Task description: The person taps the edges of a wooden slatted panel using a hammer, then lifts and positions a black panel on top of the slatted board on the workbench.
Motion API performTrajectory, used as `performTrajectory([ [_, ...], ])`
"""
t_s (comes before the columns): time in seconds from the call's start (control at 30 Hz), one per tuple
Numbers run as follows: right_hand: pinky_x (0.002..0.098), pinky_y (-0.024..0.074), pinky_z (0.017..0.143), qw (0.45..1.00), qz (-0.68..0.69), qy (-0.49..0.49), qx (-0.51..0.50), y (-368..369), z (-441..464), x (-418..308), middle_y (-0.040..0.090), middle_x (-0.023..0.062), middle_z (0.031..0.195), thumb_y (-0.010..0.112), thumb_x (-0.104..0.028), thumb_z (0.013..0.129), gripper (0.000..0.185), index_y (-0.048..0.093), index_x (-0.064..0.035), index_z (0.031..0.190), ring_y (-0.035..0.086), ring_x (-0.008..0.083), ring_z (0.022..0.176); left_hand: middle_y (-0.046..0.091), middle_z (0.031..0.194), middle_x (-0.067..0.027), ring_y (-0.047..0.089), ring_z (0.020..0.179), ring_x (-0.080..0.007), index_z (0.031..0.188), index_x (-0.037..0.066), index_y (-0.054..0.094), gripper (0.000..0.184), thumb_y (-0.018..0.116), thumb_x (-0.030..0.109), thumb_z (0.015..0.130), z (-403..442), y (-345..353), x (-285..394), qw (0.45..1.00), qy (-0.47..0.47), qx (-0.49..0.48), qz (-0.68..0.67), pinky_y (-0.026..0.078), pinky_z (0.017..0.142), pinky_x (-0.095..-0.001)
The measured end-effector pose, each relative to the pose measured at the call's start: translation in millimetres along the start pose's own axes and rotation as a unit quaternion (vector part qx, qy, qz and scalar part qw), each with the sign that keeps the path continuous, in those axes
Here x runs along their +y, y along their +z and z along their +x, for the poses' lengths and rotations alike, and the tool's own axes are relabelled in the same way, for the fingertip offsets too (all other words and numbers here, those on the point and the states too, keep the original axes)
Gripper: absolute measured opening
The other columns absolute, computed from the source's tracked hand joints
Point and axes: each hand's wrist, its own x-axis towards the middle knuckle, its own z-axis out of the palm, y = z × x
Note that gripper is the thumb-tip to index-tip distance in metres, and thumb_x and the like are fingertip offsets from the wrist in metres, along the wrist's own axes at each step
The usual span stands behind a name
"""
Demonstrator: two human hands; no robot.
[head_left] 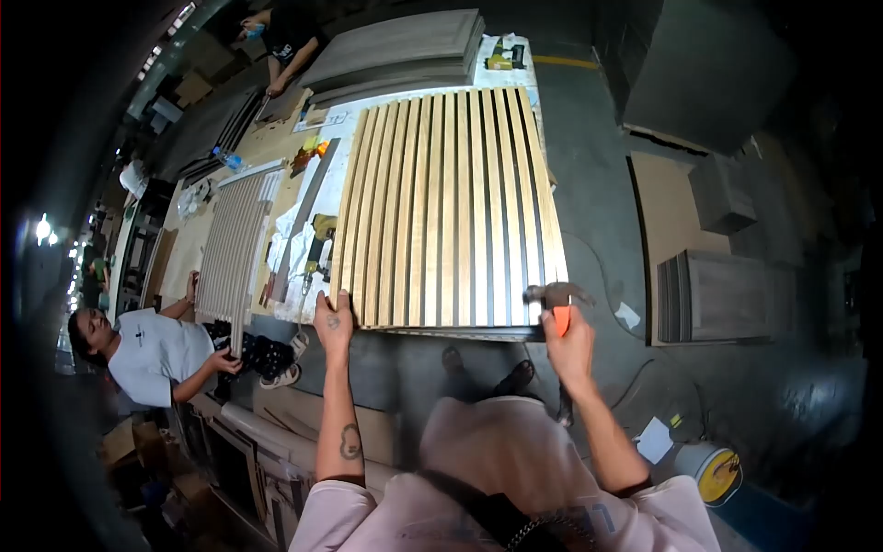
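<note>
At far left, a seated or crouching co-worker (156, 348) in a white T-shirt, both hands at a grey slatted panel (230, 225). Just beyond that panel, a plastic bottle (228, 159) with a blue label; farther back, a second co-worker (292, 41) in a dark top, leaning over the work surface. Between the two slatted panels, a yellow-and-black power tool (321, 241). Closed around the near left corner of a light wood slatted panel (441, 212), the left hand (333, 322), below it a tattooed forearm. At center, the same light panel, slats running away from the wearer, laid over a white-covered worktable (531, 79). Behind it, a stack of grey-brown panels (395, 46), with another yellow-and-black power tool (505, 57) to the right. At the near right corner, a claw hammer (552, 293) gripped in the closed right hand (570, 351), orange showing beside the fingers. Farther right, on the floor, more grey-brown panels (736, 294) and, nearer, a bucket (718, 477) with yellow inside.
</note>
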Motion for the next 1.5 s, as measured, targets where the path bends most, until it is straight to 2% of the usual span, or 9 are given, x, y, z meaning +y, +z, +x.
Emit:
performTrajectory([
  [0.23,0.0458,0.0441,0.064,0.993,0.045,0.085,0.076,16,-7,-11,0.060,0.0231,0.073,0.063,-0.021,0.084,0.025,0.056,0.0032,0.087,0.059,0.0405,0.069,0.057,0.118,-0.0296,0.056,0.110,-0.0385,0.131,-0.011,0.042,0.068,0.062,0.035,0.086,36,19,-8,0.996,-0.010,-0.035,-0.078,0.042,0.093,-0.0383],
  [0.33,0.0393,0.0432,0.054,0.988,0.034,0.074,0.134,35,-9,-5,0.056,0.0139,0.060,0.063,-0.022,0.085,0.027,0.054,0.0026,0.080,0.056,0.0237,0.053,0.063,0.104,-0.0285,0.060,0.098,-0.0393,0.116,-0.010,0.053,0.046,0.059,0.026,0.088,36,20,9,0.995,0.031,-0.022,-0.092,0.044,0.087,-0.0399],
  [0.43,0.0407,0.0444,0.057,0.982,0.040,0.098,0.158,41,-9,-10,0.057,0.0157,0.062,0.063,-0.023,0.084,0.027,0.054,0.0029,0.080,0.058,0.0273,0.056,0.065,0.091,-0.0254,0.062,0.086,-0.0389,0.104,-0.010,0.058,0.034,0.059,0.020,0.088,47,24,10,0.987,0.083,-0.046,-0.130,0.046,0.079,-0.0429],
  [0.57,0.0425,0.0458,0.063,0.976,-0.034,0.121,0.176,42,-11,-23,0.060,0.0195,0.068,0.064,-0.024,0.083,0.028,0.057,0.0039,0.084,0.061,0.0340,0.065,0.051,0.120,-0.0314,0.047,0.113,-0.0426,0.122,-0.011,0.049,0.053,0.058,0.029,0.089,75,50,-19,0.991,0.067,-0.078,-0.087,0.036,0.096,-0.0464],
  [0.83,0.0471,0.0453,0.068,0.971,-0.052,0.161,0.168,47,-36,-44,0.062,0.0238,0.077,0.062,-0.027,0.083,0.030,0.059,0.0026,0.088,0.060,0.0427,0.076,0.042,0.130,-0.0348,0.038,0.123,-0.0461,0.132,-0.010,0.040,0.064,0.057,0.035,0.090,74,28,15,0.992,0.078,-0.100,-0.005,0.030,0.105,-0.0475],
  [1.1,0.0484,0.0486,0.074,0.964,-0.105,0.241,-0.039,76,-109,-97,0.064,0.0274,0.088,0.059,-0.038,0.086,0.041,0.059,0.0007,0.098,0.061,0.0440,0.087,0.048,0.126,-0.0349,0.042,0.122,-0.0453,0.133,-0.012,0.037,0.080,0.058,0.049,0.086,158,52,10,0.962,0.223,-0.142,-0.066,0.031,0.104,-0.0483],
  [1.27,0.0372,0.0479,0.077,0.949,0.058,0.223,-0.214,77,-114,-95,0.065,0.0174,0.092,0.063,-0.041,0.085,0.042,0.061,-0.0018,0.100,0.062,0.0258,0.084,0.045,0.132,-0.0316,0.040,0.126,-0.0431,0.136,-0.009,0.037,0.072,0.055,0.044,0.090,213,53,9,0.949,0.314,0.034,0.012,0.027,0.106,-0.0469],
  [1.43,0.0225,0.0366,0.039,0.971,0.146,0.171,0.086,10,-56,-73,0.066,0.0034,0.068,0.059,-0.025,0.092,0.018,0.056,-0.0069,0.089,0.045,0.0064,0.042,0.050,0.130,-0.0274,0.050,0.120,-0.0335,0.133,-0.010,0.040,0.069,0.060,0.040,0.090,169,8,-30,0.979,0.131,-0.108,-0.115,0.038,0.098,-0.0360],
  [1.5,0.0225,0.0370,0.039,0.963,0.112,0.171,0.177,-18,-28,-37,0.063,0.0050,0.065,0.056,-0.024,0.093,0.020,0.053,-0.0045,0.095,0.047,0.0079,0.042,0.055,0.125,-0.0225,0.053,0.114,-0.0262,0.129,-0.010,0.044,0.062,0.057,0.038,0.092,161,9,-75,0.971,0.083,-0.177,-0.136,0.040,0.094,-0.0308],
])
